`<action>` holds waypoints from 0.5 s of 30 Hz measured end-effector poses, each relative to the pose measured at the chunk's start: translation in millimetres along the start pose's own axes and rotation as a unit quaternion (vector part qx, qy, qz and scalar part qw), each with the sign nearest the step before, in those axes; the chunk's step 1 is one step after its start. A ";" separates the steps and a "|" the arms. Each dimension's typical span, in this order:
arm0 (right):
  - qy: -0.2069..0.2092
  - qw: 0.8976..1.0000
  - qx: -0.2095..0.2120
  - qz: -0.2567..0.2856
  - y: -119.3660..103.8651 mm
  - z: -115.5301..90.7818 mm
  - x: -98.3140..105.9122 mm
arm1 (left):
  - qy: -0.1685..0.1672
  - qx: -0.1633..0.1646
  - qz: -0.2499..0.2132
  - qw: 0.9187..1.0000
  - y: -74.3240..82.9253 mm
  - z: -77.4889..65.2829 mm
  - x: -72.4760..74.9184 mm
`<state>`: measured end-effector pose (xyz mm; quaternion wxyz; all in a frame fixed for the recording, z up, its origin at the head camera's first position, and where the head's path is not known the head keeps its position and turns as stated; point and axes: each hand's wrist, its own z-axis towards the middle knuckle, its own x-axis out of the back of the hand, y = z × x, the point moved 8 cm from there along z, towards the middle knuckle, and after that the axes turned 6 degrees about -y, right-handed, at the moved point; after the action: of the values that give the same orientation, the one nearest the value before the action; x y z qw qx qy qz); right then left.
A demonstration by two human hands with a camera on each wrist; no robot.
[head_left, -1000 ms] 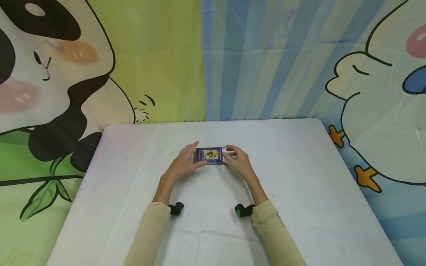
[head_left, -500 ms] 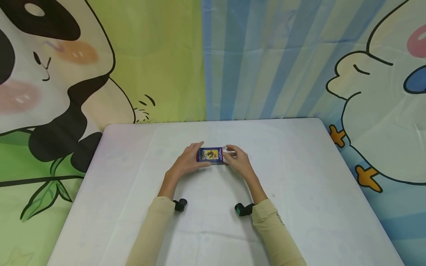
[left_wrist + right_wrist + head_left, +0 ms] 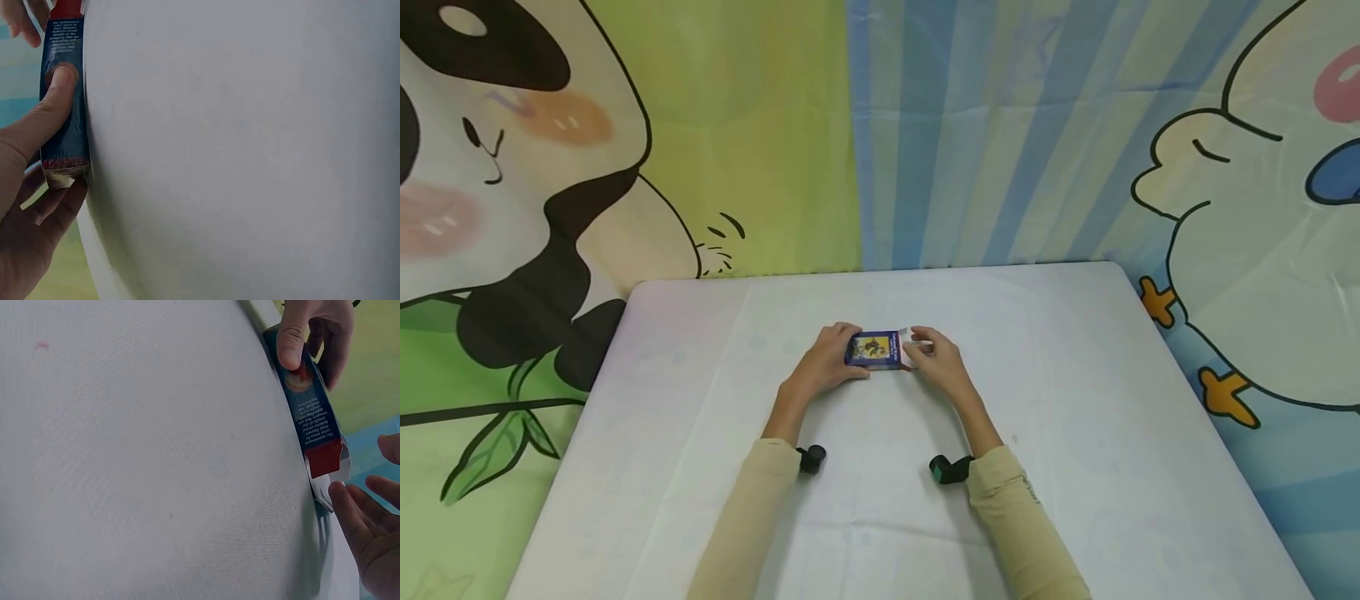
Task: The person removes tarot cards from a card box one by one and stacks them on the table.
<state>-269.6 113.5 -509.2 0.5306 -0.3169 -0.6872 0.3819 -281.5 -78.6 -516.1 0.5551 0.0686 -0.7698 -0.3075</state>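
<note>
A small blue card box with a yellow picture panel lies on the white table, in the middle of the head view. Its right end is open, with a red flap and a white flap sticking out in the right wrist view. My left hand grips the left end; its thumb presses the printed near side and the other fingers are behind. Beside the open end is my right hand, fingers lightly bent and thumb apart, with fingertips right at the white flap.
The table is covered by a white cloth with faint creases. Behind it hangs a cartoon backdrop with a panda at left and a white bird at right. A black wrist camera sits by the right sleeve, another by the left.
My left hand has slid right onto the box's left end and its fingers have closed in around it. The right hand stays nearly still while more of the white flap shows.
</note>
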 end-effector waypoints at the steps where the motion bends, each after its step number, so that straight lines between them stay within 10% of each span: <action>1: -0.003 1.000 0.001 0.002 0.3 0.4 -0.6 | 0.003 -0.001 -0.002 1.000 -0.7 -0.8 1.1; 15: -0.025 0.989 0.005 0.145 -20.8 -9.8 -7.2 | 0.034 -0.044 -0.080 0.995 -1.6 -31.9 30.6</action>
<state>-259.0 98.8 -493.4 0.4537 -0.4009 -0.6449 0.4664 -264.7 -106.2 -485.9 0.5573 0.1156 -0.7280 -0.3821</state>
